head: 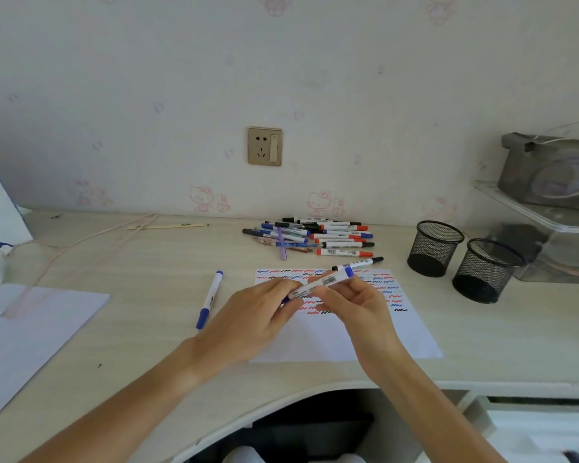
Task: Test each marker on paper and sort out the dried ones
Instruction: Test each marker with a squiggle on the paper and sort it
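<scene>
We hold a blue marker [318, 285] across the top of the test paper [331, 335], left hand [258, 315] closed on the cap end, right hand [351, 300] closed on the barrel. We judge this the uncapping or recapping step; which one, we cannot tell. The next move needs a straight pull or push along the barrel, then either a stroke below the squiggles or a sorting choice. A black marker [358, 264] lies at the paper's far edge, another blue one [209, 299] off to the left, the pile [311, 237] beyond. Two mesh cups [435, 248] on the surface [147, 262] to our right look empty.
</scene>
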